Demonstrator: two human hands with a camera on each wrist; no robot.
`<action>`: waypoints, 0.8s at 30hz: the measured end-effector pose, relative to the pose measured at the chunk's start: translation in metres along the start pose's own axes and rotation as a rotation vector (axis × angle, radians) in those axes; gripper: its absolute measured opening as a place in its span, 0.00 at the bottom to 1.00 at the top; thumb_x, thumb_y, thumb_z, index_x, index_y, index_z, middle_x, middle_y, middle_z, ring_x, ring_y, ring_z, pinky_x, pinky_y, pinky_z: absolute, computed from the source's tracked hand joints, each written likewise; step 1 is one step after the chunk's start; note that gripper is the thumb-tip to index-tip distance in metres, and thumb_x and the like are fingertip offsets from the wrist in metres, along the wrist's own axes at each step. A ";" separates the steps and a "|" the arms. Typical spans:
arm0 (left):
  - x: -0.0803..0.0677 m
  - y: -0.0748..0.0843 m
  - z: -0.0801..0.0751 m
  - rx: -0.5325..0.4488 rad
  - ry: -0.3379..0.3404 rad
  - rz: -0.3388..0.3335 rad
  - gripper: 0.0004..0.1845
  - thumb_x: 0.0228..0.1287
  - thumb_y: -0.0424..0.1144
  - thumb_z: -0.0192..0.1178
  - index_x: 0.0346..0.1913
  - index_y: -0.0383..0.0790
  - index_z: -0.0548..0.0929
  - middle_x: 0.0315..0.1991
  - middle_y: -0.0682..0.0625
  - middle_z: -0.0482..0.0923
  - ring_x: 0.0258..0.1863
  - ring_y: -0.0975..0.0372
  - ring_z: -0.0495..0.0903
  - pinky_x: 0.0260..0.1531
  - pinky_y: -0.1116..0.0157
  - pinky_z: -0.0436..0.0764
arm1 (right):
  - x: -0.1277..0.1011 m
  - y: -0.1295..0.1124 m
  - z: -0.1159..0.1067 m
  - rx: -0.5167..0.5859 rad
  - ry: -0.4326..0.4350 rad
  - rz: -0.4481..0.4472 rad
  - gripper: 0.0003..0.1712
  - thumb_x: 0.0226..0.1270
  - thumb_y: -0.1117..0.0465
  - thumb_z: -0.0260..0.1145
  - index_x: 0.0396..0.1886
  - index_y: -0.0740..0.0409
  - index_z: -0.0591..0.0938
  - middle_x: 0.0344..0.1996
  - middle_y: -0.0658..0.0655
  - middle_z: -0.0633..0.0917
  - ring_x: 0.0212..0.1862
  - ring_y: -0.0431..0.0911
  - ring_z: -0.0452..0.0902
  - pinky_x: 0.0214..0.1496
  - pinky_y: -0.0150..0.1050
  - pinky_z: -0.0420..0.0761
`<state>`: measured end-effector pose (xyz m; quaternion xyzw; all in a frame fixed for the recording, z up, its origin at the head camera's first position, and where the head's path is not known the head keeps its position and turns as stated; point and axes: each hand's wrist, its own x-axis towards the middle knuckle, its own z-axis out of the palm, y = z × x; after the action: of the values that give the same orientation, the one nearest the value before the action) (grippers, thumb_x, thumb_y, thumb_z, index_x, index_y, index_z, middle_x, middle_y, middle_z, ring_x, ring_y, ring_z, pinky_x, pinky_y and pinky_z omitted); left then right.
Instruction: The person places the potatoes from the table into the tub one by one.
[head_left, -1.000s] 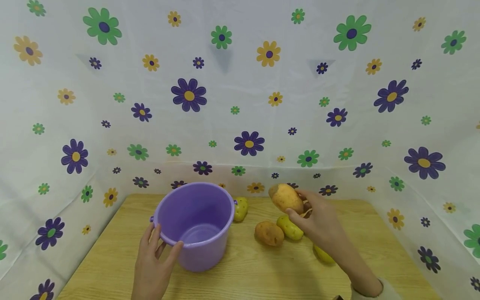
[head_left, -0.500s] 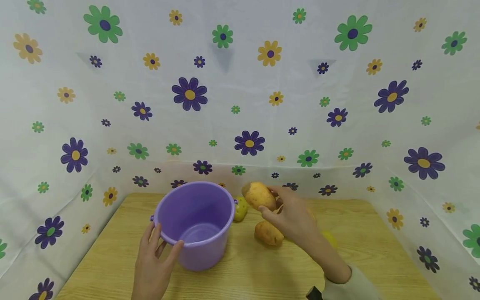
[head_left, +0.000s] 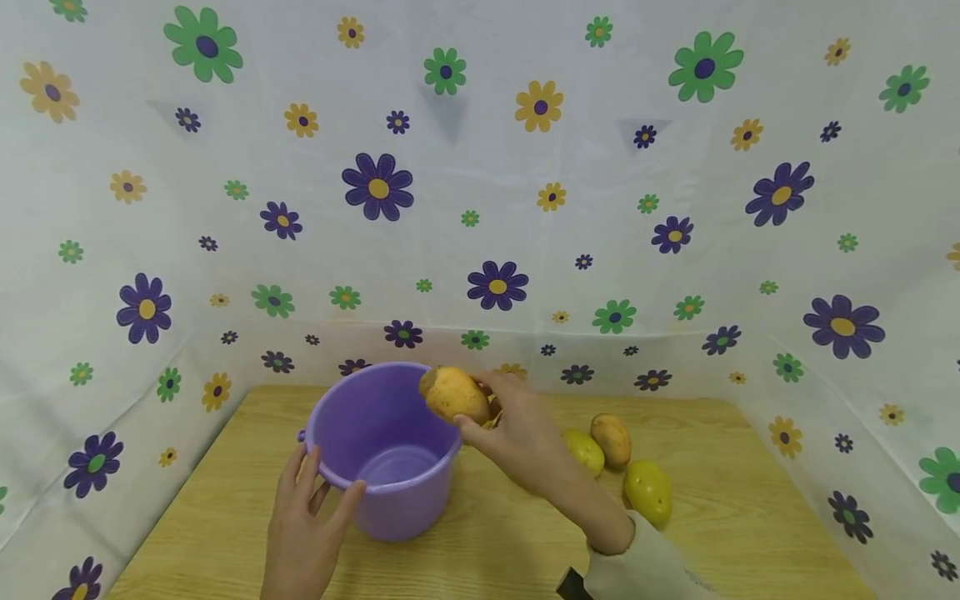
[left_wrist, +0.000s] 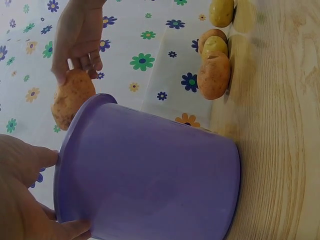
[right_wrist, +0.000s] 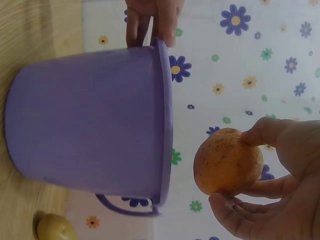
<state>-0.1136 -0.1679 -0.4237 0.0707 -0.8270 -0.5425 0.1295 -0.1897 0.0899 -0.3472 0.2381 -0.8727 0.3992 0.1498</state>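
A purple bucket (head_left: pixel 405 510) stands upright on the wooden table, its mouth facing up and its visible inner bottom bare. My left hand (head_left: pixel 302 525) grips the near left of its rim, thumb and fingers spread along the edge. In my right hand (head_left: pixel 521 435) is a brown potato (head_left: pixel 454 395), pinched between thumb and fingers above the right side of the rim. The right wrist view shows this potato (right_wrist: pixel 227 162) raised clear of the rim, with the bucket's handle (right_wrist: pixel 125 207) hanging at the side.
Right of the bucket lie a yellow-green potato (head_left: pixel 583 452), a brown potato (head_left: pixel 612 440) and another yellow-green potato (head_left: pixel 648 493). The left wrist view also shows a brown potato (left_wrist: pixel 214 76) near the bucket. A white flowered cloth (head_left: pixel 450 233) encloses the table's back and sides.
My right hand has carried the brown potato leftward, from above the other potatoes to the bucket's right rim. My left hand and the bucket have stayed in place.
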 end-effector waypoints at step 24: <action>-0.001 -0.002 0.004 -0.009 0.028 0.042 0.48 0.71 0.46 0.69 0.80 0.28 0.53 0.82 0.38 0.43 0.73 0.40 0.65 0.59 0.81 0.71 | 0.007 -0.040 0.063 0.056 -0.127 -0.014 0.32 0.62 0.54 0.74 0.63 0.63 0.80 0.49 0.57 0.83 0.42 0.38 0.77 0.39 0.22 0.82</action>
<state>-0.1143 -0.1649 -0.4270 0.0601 -0.8241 -0.5421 0.1526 -0.1791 0.0165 -0.3591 0.2729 -0.8673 0.4065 0.0903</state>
